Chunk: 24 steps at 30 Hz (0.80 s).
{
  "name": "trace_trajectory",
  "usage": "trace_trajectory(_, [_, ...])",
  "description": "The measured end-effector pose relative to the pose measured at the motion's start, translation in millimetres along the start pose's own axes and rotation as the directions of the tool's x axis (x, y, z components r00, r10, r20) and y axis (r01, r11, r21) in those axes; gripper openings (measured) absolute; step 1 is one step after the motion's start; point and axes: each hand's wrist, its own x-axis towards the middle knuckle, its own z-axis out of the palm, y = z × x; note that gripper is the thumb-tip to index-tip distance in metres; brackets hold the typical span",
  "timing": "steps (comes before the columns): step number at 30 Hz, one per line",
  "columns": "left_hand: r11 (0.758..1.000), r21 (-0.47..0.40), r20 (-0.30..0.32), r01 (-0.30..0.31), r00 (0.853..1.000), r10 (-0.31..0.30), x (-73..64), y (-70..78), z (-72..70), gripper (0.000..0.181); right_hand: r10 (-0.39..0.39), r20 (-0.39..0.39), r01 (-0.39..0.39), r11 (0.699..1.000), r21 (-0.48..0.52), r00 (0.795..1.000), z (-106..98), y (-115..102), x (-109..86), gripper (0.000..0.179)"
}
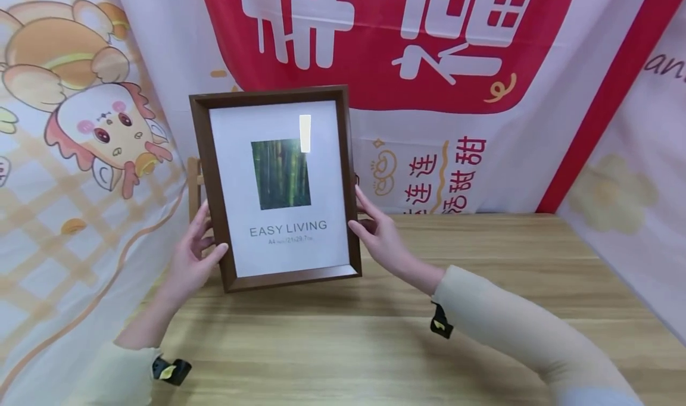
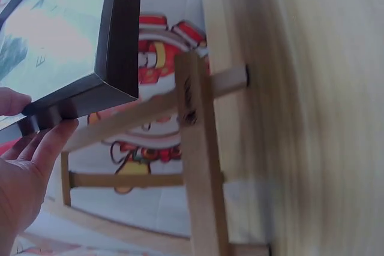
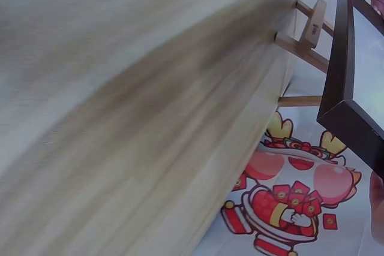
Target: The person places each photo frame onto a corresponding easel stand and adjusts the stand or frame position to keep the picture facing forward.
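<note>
A brown picture frame is held upright in both hands, tilted slightly. Its white sheet carries a green bamboo picture above the words "EASY LIVING". My left hand grips the lower left side, thumb at the front edge and fingers around the back. On the opposite side, the right hand holds the lower right edge, its thumb on the front rail. Behind the frame stands a wooden easel, mostly hidden in the head view. The left wrist view shows the frame's corner raised above the tabletop, close beside the easel.
A wood-grain table extends beneath the hands. Red and white printed cloth hangs behind it, with a cartoon-patterned cloth at the left and another pale cloth at the right. Dark wrist straps are worn on both sleeves.
</note>
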Motion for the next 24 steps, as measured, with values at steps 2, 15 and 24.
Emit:
trace_trajectory(2, [1.000,0.003,-0.011,-0.014,1.000,0.014,4.2,-0.4,-6.4,0.084,-0.018,-0.003,0.018,1.000,-0.017,1.000,5,-1,7.0,0.068])
trace_trajectory(15, [0.962,0.196,-0.112,0.189,0.979,-0.170,22.6,-1.1,-51.6,0.083,-0.144,-0.013,0.143,0.987,-0.068,0.990,53,-9,55.7,0.064])
trace_trajectory(24, [0.960,0.168,-0.199,0.223,0.962,-0.189,30.0,-17.5,-69.3,0.083,-0.171,-0.023,0.170,0.985,-0.033,0.985,81,-3,70.3,0.065])
